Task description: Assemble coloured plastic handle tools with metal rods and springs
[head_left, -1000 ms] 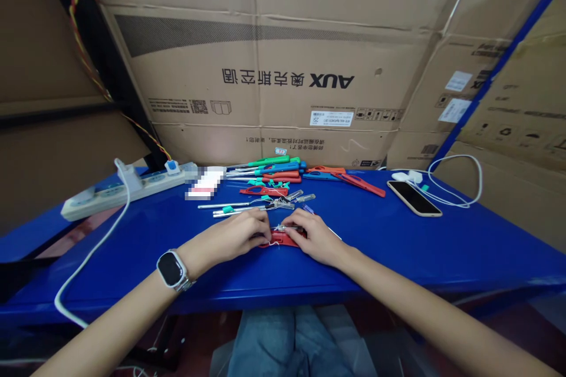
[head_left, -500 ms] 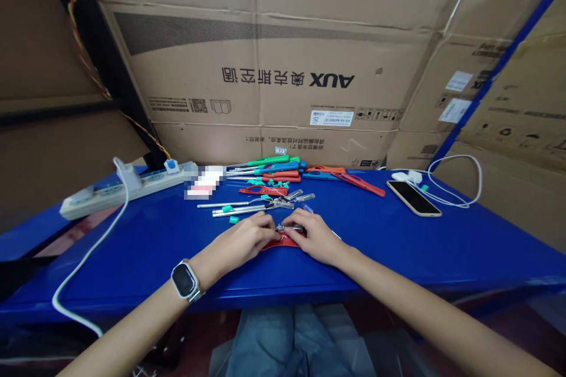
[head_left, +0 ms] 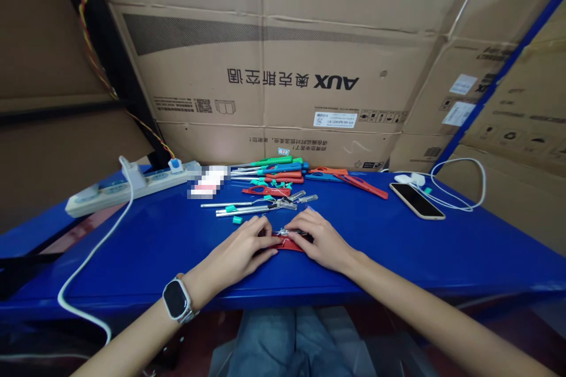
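Near the table's front edge lies a red plastic handle shell [head_left: 290, 244] with a thin white wire in it, partly hidden by my fingers. The fingertips of my left hand [head_left: 247, 247], curled and closed, hold its left end. My right hand [head_left: 326, 240] is closed around the right end, its thumb against a small clear and metal part [head_left: 283, 232] over the shell. Just behind my hands are metal rods [head_left: 239, 211] with clear-ended pieces [head_left: 285, 204] and wires, and a small green piece [head_left: 237, 220].
Behind them lie another red shell [head_left: 266, 191], several screwdriver-like tools with coloured handles [head_left: 283, 169] and loose orange, blue and red shells [head_left: 365, 185]. A phone [head_left: 415, 200] and white cable [head_left: 480, 188] are at right, a power strip [head_left: 145, 184] at left. Cardboard [head_left: 283, 41] walls the back.
My left hand has opened its thumb slightly away and shifted its fingertips on the red shell. My right hand keeps its hold. The whole view has moved a little.
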Action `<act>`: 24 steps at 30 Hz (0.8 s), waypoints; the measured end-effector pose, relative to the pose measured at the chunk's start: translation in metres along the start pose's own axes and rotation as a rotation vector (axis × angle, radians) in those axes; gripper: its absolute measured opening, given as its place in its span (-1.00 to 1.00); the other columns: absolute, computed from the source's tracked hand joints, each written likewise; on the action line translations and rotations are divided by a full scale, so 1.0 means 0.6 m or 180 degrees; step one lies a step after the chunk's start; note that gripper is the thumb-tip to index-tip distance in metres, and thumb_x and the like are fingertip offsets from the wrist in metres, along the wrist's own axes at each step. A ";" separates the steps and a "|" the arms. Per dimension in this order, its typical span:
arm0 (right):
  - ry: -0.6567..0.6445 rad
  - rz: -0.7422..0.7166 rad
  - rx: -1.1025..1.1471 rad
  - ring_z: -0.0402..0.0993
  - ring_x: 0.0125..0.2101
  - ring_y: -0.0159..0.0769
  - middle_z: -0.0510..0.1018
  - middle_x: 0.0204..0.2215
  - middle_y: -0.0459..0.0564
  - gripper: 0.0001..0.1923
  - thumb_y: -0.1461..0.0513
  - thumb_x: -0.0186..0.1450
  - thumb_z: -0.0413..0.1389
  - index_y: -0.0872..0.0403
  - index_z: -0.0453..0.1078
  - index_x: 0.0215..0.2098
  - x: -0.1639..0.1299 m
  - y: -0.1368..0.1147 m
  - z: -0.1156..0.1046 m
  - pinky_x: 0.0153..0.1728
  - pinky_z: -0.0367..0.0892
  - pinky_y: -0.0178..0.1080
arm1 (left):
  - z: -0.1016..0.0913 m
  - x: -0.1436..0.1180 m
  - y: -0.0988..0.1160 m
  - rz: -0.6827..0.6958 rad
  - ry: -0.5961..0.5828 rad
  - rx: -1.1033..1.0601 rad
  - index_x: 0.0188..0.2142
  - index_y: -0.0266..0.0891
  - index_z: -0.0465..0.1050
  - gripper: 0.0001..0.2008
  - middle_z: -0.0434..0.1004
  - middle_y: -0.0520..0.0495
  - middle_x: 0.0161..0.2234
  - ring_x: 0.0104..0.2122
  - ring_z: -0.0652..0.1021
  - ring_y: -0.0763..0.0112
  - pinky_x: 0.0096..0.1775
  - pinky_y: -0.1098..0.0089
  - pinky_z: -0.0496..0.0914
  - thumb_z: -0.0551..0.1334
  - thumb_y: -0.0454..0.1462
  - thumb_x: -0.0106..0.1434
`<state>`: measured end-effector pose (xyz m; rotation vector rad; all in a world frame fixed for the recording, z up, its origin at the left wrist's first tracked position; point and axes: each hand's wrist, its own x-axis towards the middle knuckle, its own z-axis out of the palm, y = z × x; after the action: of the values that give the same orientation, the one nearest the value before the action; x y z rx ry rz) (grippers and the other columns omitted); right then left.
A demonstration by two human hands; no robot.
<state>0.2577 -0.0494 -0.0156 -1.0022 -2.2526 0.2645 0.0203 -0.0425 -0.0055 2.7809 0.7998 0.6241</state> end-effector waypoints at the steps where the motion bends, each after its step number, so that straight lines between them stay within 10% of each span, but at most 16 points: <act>1: 0.0023 -0.0011 -0.0026 0.44 -0.16 -0.20 0.60 -0.19 0.02 -0.84 0.23 0.42 0.07 0.03 0.48 -0.11 -0.002 -0.002 -0.001 -0.03 0.30 -0.06 | 0.002 -0.001 -0.001 0.0002 -0.0004 0.0007 0.04 -0.09 0.51 -0.72 0.38 -0.10 -0.19 -0.18 0.44 0.30 -0.10 0.31 0.40 0.08 -0.21 0.46; 24: -0.0323 -0.0191 0.0088 0.47 -0.19 -0.26 0.58 -0.22 0.00 -0.83 0.22 0.39 0.11 0.01 0.57 -0.16 -0.003 -0.006 -0.008 -0.10 0.37 -0.16 | -0.022 -0.008 -0.013 -0.0198 -0.0088 0.0114 0.01 -0.13 0.47 -0.74 0.46 -0.10 -0.08 -0.09 0.49 0.26 -0.03 0.28 0.41 0.09 -0.15 0.44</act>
<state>0.2597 -0.0533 -0.0114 -0.9239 -2.3595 0.3263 0.0073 -0.0375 0.0023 2.7782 0.8968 0.5646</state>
